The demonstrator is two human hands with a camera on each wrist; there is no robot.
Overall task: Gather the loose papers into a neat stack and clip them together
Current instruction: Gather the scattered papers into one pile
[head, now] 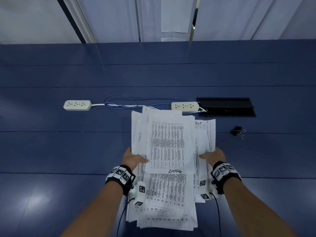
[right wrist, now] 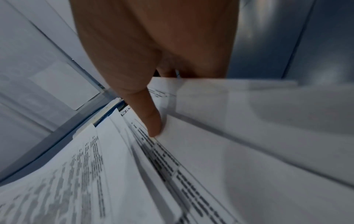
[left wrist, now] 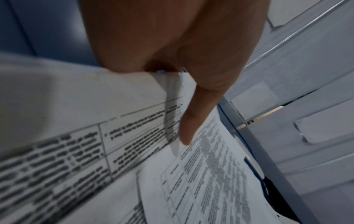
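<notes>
An uneven stack of printed white papers is lifted above the blue table, its sheets fanned out of line at both ends. My left hand grips the stack's left edge, thumb on top of the sheets and fingers hidden underneath. My right hand grips the right edge the same way, its thumb pressing the top of the papers. A black binder clip lies on the table to the right of the stack, apart from both hands.
Two white power strips joined by blue and white cables lie just beyond the papers. A black open cable hatch sits at the right. The blue table ends at a pale partition wall.
</notes>
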